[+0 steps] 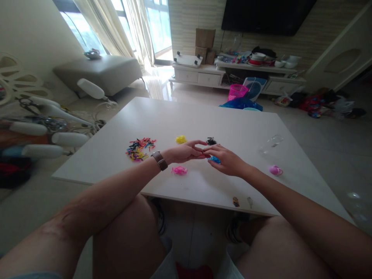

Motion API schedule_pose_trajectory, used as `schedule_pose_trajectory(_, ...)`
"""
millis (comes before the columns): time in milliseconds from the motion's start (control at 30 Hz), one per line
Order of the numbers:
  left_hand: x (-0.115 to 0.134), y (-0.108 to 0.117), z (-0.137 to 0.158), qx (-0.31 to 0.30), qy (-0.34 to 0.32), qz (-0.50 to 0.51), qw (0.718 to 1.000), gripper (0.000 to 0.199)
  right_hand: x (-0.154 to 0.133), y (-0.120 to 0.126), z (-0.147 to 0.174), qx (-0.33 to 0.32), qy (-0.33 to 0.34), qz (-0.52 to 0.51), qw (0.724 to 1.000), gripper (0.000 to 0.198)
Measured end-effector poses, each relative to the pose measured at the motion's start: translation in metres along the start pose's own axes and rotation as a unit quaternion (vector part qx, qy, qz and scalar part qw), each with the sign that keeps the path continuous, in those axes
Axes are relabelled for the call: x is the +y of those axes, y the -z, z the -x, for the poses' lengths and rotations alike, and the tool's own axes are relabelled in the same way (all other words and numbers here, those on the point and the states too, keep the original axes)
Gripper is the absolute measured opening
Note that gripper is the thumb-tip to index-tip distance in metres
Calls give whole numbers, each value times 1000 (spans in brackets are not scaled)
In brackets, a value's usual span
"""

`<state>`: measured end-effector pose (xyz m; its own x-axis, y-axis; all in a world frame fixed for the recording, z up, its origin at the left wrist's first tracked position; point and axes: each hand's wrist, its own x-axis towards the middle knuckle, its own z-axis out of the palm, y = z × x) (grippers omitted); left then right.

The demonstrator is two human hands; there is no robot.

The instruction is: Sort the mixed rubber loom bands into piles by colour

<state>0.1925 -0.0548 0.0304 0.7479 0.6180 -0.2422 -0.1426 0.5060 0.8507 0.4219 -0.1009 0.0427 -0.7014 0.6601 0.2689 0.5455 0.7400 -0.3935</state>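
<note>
Over smooth white tabletop (168, 116), near blue heap (215, 159): left hand (190, 150), right hand (228, 159), grip unclear.

A white table (232, 126) holds multicoloured strips (136, 147) at left. Rightward lie a yellow pile (181, 139), pink pile (179, 170), black pile (210, 141) and blue pile (215, 159).

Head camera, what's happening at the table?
Left hand, right hand: fingers close together, grip unclear. Multicoloured pile at left; yellow pile nearby. Blue pile partly hidden by right hand.
</note>
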Motion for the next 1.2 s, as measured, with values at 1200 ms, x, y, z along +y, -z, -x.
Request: schedule_pose_trajectory(1200, 13, 88, 36, 194, -39, -392, 898, 27, 74, -9, 11, 100, -194, 56, 974, 15)
